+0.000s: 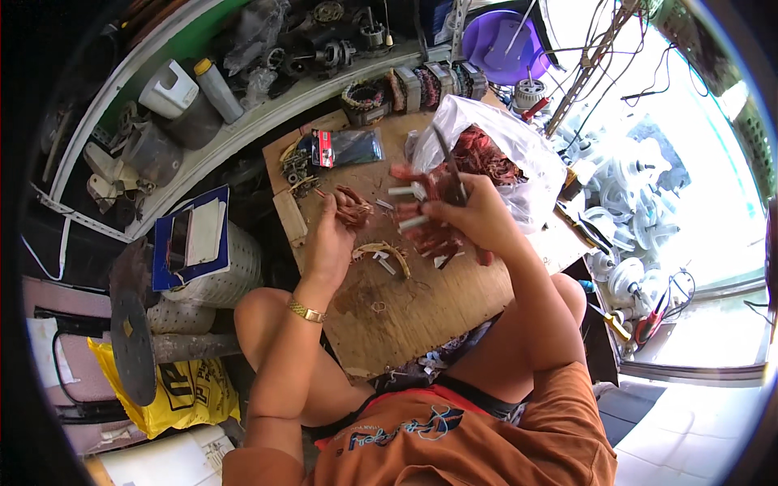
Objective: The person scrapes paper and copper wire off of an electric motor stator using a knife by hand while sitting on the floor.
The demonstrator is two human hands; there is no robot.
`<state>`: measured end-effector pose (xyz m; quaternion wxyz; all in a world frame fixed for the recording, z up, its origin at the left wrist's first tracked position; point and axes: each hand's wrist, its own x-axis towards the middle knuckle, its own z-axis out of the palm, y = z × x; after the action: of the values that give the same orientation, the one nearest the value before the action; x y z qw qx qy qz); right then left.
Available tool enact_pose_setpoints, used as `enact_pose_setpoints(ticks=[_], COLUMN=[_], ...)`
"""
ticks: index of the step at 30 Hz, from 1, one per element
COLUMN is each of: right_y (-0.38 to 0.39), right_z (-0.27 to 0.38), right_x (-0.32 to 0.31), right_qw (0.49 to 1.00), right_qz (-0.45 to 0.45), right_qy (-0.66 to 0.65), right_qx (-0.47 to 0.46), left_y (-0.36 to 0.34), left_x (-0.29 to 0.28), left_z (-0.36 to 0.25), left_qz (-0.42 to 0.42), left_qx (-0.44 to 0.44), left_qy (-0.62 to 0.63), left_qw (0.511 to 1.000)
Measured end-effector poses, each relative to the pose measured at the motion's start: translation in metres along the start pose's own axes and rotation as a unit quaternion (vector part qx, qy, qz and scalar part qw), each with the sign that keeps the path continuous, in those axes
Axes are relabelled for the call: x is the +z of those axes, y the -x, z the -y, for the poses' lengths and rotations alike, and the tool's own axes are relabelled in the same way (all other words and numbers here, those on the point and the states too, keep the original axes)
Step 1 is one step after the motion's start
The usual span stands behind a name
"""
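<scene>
A small motor-repair workshop: a shelf (243, 130) along the wall is crowded with motor parts (332, 53), wound stators (363, 95) and plastic bottles (217, 89), a worn wooden bench (429, 308) carries tangles of copper winding wire (486, 158), white fan motor housings (628, 174) are heaped to the right, and loose cables (600, 49) hang overhead

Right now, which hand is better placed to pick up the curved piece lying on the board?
Probably the left hand: it hovers right beside the curved piece. The right hand is busy, holding a thin tool against copper wire.
</scene>
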<state>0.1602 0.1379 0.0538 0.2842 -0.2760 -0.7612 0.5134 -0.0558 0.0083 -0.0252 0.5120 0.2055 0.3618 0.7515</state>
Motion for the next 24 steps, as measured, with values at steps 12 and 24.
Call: enact_pose_setpoints(ticks=[12, 24], right_y=[0.002, 0.007], right_z=[-0.022, -0.023], right_x=[0.04, 0.051], right_qw=[0.998, 0.994], right_qz=[-0.018, -0.069], right_qy=[0.049, -0.072], right_qx=[-0.027, -0.052], left_y=[0.003, 0.022], left_x=[0.022, 0.049], left_z=[-0.006, 0.008], left_qz=[0.072, 0.086], left_qx=[0.044, 0.007], left_qy=[0.056, -0.047], left_qw=[0.995, 0.995])
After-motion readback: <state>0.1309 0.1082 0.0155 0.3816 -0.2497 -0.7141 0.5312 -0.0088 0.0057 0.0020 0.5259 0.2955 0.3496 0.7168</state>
